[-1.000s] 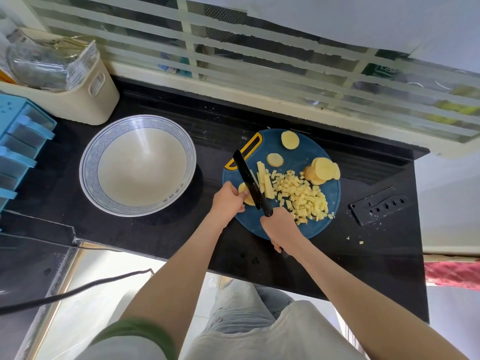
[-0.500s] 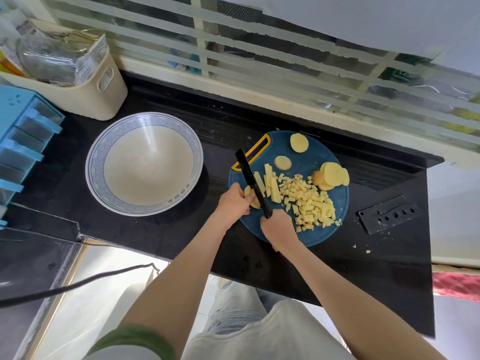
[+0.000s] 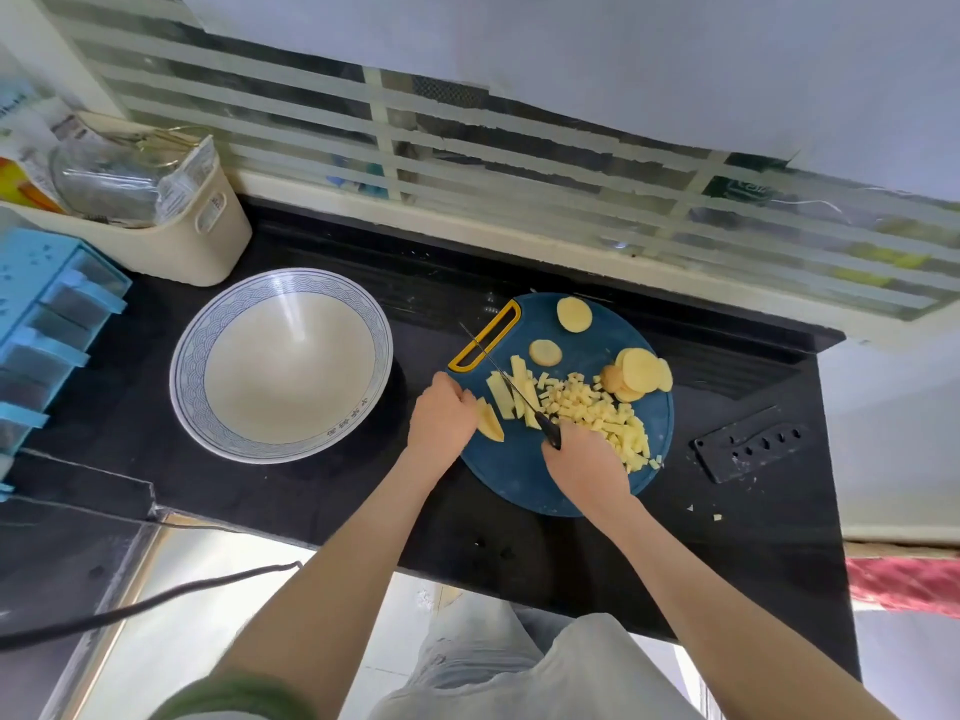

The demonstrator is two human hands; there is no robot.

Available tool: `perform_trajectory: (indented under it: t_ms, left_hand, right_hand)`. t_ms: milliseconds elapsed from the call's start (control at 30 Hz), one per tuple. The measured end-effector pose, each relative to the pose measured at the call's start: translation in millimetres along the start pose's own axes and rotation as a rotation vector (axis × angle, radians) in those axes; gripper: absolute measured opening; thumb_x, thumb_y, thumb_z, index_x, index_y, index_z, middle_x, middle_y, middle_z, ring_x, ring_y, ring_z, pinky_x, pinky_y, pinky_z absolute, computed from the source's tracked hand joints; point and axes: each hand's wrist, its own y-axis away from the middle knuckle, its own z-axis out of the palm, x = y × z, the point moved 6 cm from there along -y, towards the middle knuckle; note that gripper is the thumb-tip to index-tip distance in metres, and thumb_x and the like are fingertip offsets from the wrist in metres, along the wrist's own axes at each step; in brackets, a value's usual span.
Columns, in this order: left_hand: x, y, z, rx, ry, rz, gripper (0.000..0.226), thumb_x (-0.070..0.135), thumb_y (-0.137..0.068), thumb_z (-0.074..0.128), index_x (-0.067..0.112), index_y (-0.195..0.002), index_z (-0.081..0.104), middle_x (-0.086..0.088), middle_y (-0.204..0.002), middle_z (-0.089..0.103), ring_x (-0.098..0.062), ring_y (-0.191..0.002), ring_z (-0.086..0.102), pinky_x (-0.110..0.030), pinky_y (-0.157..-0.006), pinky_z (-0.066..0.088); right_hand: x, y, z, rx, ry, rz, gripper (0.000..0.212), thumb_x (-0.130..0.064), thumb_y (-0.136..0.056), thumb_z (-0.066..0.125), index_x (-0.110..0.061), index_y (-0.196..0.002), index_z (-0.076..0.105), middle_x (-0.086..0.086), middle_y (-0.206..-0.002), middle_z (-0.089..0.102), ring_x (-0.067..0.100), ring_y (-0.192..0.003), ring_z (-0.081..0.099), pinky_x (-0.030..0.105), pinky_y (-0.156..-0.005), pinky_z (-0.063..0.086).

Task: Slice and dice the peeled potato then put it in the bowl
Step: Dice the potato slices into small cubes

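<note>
Now right hand (image 3: 584,462) grips knife (image 3: 511,387) (left hand (image 3: 441,415) apparently holds slice (image 3: 491,424))

Dark blue on the round cutting board (image 3: 519,485), yellow round its handle slot (image 3: 460,366). Pale yellow for the potato pieces (image 3: 592,407). Cream inside the bowl (image 3: 193,356) at left, blue wave pattern along its rim. Black for counter (image 3: 311,511), knife (image 3: 549,431) handle and sheath (image 3: 750,445) at right.
</note>
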Motion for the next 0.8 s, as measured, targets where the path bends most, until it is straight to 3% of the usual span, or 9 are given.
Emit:
perform_trajectory:
  t_ms: [133, 200, 300, 467, 567, 800]
  left_hand:
    - [32, 21, -36, 0.384, 0.061, 0.329, 0.007, 0.011, -0.095, 0.048, 0.011, -0.100, 0.053, -0.002, -0.091, 0.051, -0.015, -0.078, 0.051, -0.026, -0.067, 0.044]
    - [50, 30, -36, 0.381, -0.069, 0.587, 0.014, 0.007, -0.091, 0.048, 0.014, -0.095, 0.058, 0.004, -0.089, 0.048, -0.012, -0.080, 0.045, -0.028, -0.071, 0.034]
    - [64, 37, -17, 0.183, -0.422, 0.814, 0.030, 0.007, -0.086, 0.043, 0.028, -0.087, 0.065, 0.011, -0.093, 0.056, -0.014, -0.093, 0.043, -0.030, -0.078, 0.015]
    - [67, 31, 1, -0.080, -0.761, 0.736, 0.037, 0.007, -0.090, 0.045, 0.037, -0.102, 0.064, 0.016, -0.102, 0.058, -0.010, -0.103, 0.035, -0.034, -0.081, 0.011]
    - [70, 30, 4, -0.131, -0.781, 0.715, 0.037, 0.005, -0.087, 0.048, 0.036, -0.102, 0.064, 0.016, -0.101, 0.058, -0.010, -0.100, 0.032, -0.036, -0.086, 0.012]
    - [68, 29, 15, -0.211, -0.818, 0.738, 0.045, 0.003, -0.088, 0.051, 0.037, -0.114, 0.064, 0.017, -0.108, 0.061, -0.010, -0.109, 0.035, -0.037, -0.091, 0.009]
  right_hand:
    - [0, 7, -8, 0.023, 0.158, -0.045, 0.022, -0.032, -0.100, 0.041, -0.014, -0.102, 0.052, 0.000, -0.077, 0.054, 0.019, -0.069, 0.058, 0.029, -0.057, 0.045]
    - [-1, 11, -12, 0.036, 0.243, -0.080, 0.023, -0.034, -0.100, 0.040, -0.014, -0.105, 0.052, 0.000, -0.078, 0.055, 0.021, -0.071, 0.060, 0.031, -0.058, 0.048]
    - [-5, 16, -16, 0.049, 0.367, -0.156, 0.026, -0.035, -0.100, 0.039, -0.013, -0.108, 0.050, 0.002, -0.085, 0.061, 0.022, -0.074, 0.062, 0.031, -0.056, 0.046]
    - [-10, 20, -15, 0.072, 0.486, -0.247, 0.027, -0.033, -0.101, 0.037, -0.012, -0.114, 0.049, 0.001, -0.075, 0.054, 0.020, -0.057, 0.047, 0.028, -0.049, 0.037]
    - [-9, 21, -13, 0.074, 0.518, -0.265, 0.028, -0.032, -0.100, 0.037, -0.012, -0.118, 0.047, -0.002, -0.071, 0.047, 0.020, -0.055, 0.044, 0.027, -0.042, 0.027]
    - [2, 21, -8, 0.049, 0.518, -0.243, 0.025, -0.032, -0.101, 0.038, -0.012, -0.113, 0.048, -0.004, -0.063, 0.039, 0.017, -0.052, 0.041, 0.028, -0.045, 0.028]
